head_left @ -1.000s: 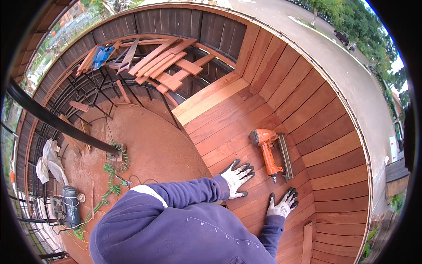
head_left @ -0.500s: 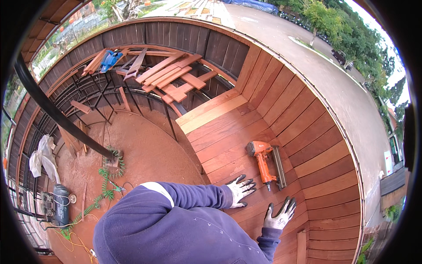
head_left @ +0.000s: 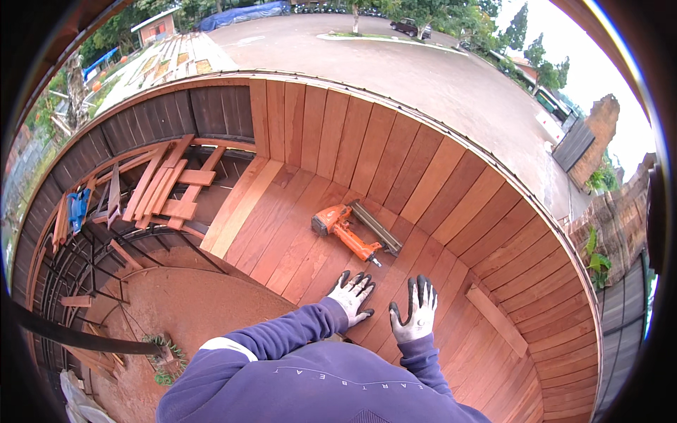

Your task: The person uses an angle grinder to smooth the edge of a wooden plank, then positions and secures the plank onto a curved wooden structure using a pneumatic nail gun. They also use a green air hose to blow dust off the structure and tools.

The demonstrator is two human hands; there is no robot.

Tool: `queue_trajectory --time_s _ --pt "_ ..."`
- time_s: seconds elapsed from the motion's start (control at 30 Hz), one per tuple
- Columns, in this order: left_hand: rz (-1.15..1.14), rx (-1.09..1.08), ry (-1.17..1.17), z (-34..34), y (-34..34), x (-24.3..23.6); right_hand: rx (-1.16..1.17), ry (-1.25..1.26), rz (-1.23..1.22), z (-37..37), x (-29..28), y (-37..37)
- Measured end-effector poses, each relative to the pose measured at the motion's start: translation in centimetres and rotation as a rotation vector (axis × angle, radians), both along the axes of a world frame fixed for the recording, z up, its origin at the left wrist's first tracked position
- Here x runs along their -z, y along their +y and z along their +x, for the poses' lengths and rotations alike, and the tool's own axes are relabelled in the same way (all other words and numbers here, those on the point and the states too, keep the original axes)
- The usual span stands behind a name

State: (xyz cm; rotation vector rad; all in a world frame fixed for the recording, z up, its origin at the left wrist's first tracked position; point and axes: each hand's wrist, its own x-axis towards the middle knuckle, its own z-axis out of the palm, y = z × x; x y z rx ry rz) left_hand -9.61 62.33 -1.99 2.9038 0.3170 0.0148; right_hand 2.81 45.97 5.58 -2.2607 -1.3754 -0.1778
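Note:
Both my hands wear white gloves with black fingertips. Spread on the reddish plank seat [head_left: 282, 261] is my left hand [head_left: 350, 297], its fingers apart and nothing in them. My right hand [head_left: 415, 314] is also open and bare of any object, fingers pointing away from me; whether it touches the planks I cannot tell. Just beyond both hands an orange nail gun [head_left: 347, 231] lies on its side on the seat, its dark magazine towards the curved backrest. To the right of my right hand a loose wooden board [head_left: 496, 320] lies along the foot of the backrest.
A curved plank backrest [head_left: 367, 144] rings the seat. At the left, cut boards [head_left: 159, 187] and a blue power tool [head_left: 77, 209] rest on a black metal frame. A dark curved pole [head_left: 84, 336] crosses the lower left above the reddish floor [head_left: 169, 289].
My view has swung to the right, so the nail gun and boards sit further left in the picture. Both hands stay open near the seat. The nail gun appears to lie in the same place.

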Motion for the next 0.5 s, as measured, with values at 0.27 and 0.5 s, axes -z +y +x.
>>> queue_trajectory --time_s 0.27,0.5 --pt "-0.031 0.057 -0.279 1.3 -0.4 -4.7 0.003 0.037 -0.14 2.7 3.7 -0.3" --pt "0.025 0.029 0.045 1.4 0.4 -0.1 0.082 -0.069 0.042 6.4 -0.1 3.0"
